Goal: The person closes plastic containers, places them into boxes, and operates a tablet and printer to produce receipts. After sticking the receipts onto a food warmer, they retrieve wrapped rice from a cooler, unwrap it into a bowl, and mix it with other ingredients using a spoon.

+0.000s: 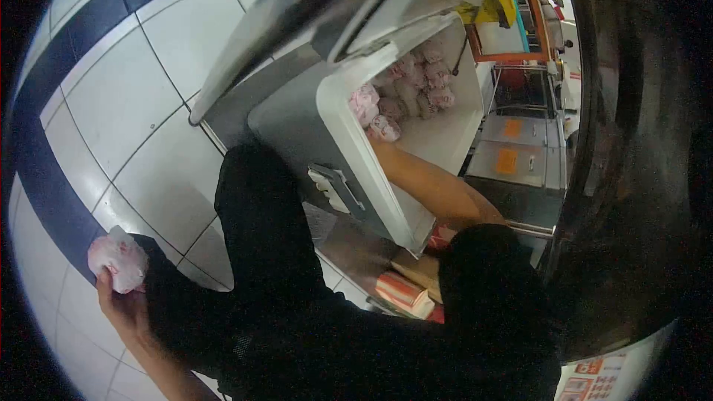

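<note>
My left hand point(111, 298), at the lower left, is closed around a round bundle point(120, 258) in whitish wrapping with pink markings. It holds the bundle beside my dark-clothed leg, over the tiled floor. My right forearm point(427, 182) reaches over the near rim into a grey cooler box point(293, 130) with a pale lip. That rim hides the right hand's fingers, so I cannot see what they touch. Several similar wrapped bundles point(408, 85) are piled inside the box, the closest one point(384, 128) lying near where the forearm disappears.
The cooler's raised lid point(260, 44) arches over the floor, blurred at the top. A red-and-white package point(401, 293) lies below the box. To the right are metal-framed cabinets with orange labels point(507, 161) and a wood-framed panel point(505, 37). White floor tiles point(148, 134) have a dark blue band.
</note>
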The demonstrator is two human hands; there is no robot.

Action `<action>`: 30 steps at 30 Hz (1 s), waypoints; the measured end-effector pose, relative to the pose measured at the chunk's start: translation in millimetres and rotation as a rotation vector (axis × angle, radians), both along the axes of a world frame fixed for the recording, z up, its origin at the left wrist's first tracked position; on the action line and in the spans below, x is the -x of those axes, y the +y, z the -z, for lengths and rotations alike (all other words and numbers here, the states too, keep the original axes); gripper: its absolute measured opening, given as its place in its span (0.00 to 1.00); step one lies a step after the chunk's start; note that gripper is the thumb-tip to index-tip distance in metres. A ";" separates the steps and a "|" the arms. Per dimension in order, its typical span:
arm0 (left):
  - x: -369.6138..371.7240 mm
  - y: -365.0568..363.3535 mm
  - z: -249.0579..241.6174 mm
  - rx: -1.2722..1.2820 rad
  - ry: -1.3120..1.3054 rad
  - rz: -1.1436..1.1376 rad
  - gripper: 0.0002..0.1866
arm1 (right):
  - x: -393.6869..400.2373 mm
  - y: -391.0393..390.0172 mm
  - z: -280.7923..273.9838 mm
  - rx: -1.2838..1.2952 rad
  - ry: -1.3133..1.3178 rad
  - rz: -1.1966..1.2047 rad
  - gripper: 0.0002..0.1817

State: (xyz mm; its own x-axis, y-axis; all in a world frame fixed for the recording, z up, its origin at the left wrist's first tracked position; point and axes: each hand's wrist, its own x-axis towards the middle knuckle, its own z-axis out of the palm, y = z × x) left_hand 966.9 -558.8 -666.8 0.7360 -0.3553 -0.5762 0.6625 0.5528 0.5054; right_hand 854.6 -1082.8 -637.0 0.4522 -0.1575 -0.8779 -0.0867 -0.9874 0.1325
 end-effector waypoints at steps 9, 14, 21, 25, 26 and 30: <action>-9.3 30.0 -16.2 -0.154 0.143 -0.073 0.34 | -44.4 6.6 22.4 -0.032 0.107 0.006 0.19; 17.0 21.1 2.6 0.110 0.013 -0.089 0.35 | -30.3 0.8 10.3 0.019 0.172 -0.016 0.19; 7.4 13.9 -0.4 0.061 0.076 -0.135 0.35 | -25.9 5.4 4.0 0.007 0.212 0.019 0.19; 11.3 27.7 3.3 0.069 0.067 -0.118 0.35 | -13.9 13.9 1.8 0.006 0.211 0.032 0.20; 10.7 27.5 3.6 0.120 0.045 -0.097 0.35 | -11.6 15.6 0.9 0.002 0.210 0.033 0.20; 13.3 22.4 8.2 0.106 0.005 -0.116 0.36 | -3.9 20.6 -1.6 0.005 0.211 0.042 0.20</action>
